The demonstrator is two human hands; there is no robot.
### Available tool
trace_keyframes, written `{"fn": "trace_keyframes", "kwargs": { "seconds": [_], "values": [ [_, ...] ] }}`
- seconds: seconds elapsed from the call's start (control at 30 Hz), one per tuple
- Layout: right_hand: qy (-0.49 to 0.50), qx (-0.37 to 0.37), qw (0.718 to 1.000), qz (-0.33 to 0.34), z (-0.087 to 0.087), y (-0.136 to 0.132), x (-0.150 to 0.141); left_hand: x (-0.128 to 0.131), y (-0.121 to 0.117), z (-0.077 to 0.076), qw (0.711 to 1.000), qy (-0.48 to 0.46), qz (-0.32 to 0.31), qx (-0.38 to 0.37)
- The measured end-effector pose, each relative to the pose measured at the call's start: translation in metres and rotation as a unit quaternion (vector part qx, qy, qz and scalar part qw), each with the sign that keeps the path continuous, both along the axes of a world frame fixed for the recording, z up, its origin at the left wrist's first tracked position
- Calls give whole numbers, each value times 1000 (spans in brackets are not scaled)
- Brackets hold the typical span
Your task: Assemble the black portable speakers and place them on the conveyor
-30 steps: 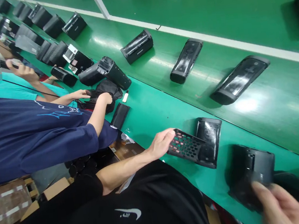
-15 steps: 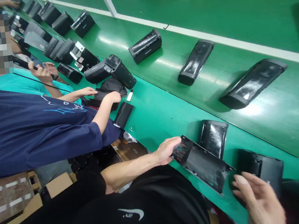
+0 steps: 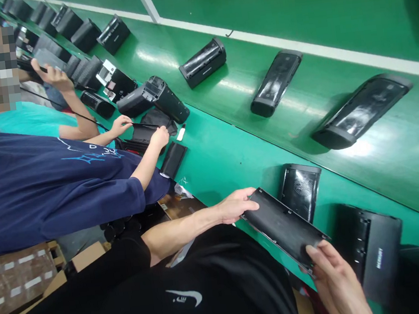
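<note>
Black housing panel (image 3: 284, 229) up in both hands at lower centre, gripped end to end!

Left hand (image 3: 237, 206) has its fingers together, clamped on the panel's upper-left end; right hand (image 3: 335, 284) clamps the lower-right corner, and that two-ended grip seems to keep the flat face level and clear. Right beside it sit one grille panel (image 3: 300, 192) and one speaker body (image 3: 375, 254) with white lettering, both at lower right. Three speaker housings (image 3: 275, 83) lie well apart across the green workbench (image 3: 225, 160) at upper right, spaced, it looks, so none touch. Upper left, a co-worker's hand (image 3: 160, 136) below a navy sleeve (image 3: 152, 186) rests on a dark piece, and more housings crowd beyond, too many to count.
</note>
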State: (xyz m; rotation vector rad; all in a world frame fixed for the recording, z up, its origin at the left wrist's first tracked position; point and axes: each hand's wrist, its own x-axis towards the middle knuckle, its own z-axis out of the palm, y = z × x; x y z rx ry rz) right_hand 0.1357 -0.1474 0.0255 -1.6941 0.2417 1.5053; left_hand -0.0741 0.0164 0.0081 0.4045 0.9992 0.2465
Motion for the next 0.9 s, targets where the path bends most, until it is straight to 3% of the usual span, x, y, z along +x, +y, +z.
{"fn": "trace_keyframes", "kwargs": {
  "seconds": [0.23,0.37,0.53,0.9],
  "values": [
    [-8,-7,1000,-11,-3,4,-4,4,-2,-7,1000,20,13,-15],
    [2,2,1000,-17,-7,1,-2,6,1,-4,999,21,30,-24],
    [7,7,1000,-17,-11,-3,0,6,3,1,1000,-6,6,-13],
    [-9,14,999,-32,-7,3,-1,4,6,-1,1000,-22,15,-13]
  ]
}}
